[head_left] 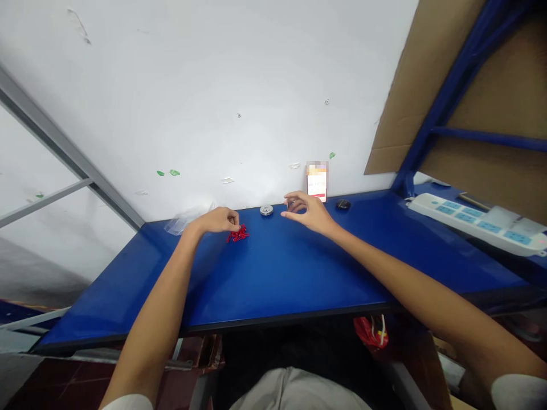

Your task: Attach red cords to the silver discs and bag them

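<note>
My left hand [220, 219] reaches down at a small heap of red pieces [238, 234], its fingers drawn together in a pinch at the heap's upper edge. What the fingertips hold, if anything, is too small to make out. My right hand [308, 210] is raised over the table's far side with thumb and fingers apart. A thin dark band shows at its fingers, and nothing held can be seen. Between the two hands lies a round silver metal disc [266, 210] with a hole or hub in its middle, touched by neither hand.
Behind my left hand lies a clear plastic bag [182, 221]. A lit phone [317, 183] leans on the white wall behind my right hand. A small black object [343, 204] sits right of it. Further right is a white power strip [474, 222]. The blue table [277, 279] ends at a dark front edge.
</note>
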The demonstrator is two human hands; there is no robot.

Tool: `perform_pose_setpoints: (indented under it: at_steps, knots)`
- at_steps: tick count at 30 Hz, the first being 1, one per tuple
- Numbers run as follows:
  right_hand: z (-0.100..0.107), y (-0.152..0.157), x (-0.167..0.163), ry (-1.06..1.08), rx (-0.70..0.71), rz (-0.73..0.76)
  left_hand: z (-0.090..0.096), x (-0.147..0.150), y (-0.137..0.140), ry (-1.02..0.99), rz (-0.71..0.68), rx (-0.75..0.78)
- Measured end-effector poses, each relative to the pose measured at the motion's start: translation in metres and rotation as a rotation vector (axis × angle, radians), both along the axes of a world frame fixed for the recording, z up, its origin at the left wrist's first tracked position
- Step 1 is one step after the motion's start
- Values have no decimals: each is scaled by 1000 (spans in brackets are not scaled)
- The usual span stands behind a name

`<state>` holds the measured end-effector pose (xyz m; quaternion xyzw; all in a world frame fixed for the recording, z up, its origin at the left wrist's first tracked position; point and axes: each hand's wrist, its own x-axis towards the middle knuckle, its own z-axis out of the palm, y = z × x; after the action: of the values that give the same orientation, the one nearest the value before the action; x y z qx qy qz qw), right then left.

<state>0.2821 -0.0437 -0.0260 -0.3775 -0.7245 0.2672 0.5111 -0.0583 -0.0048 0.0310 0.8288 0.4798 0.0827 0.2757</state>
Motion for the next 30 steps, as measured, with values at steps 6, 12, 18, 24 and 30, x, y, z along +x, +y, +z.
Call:
perform_pose_setpoints:
  at_steps: [6, 12, 18, 24, 30]
  knots:
    - [-6, -1, -5, -70, 79, 41, 1, -11, 5, 89, 9, -17]
    - [-6, -1, -5, -131, 86, 35, -5, -20, 12, 30, 15, -98]
    - [-7, -2, -6, -160, 74, 56, -1, -12, 6, 65, 51, -19]
    - [-1, -11, -13, -112, 11, 144, -13, 38, -11, -326, -57, 29]
    - [-4, -10, -15, -60, 16, 126, -40, 81, -20, -720, -17, -269]
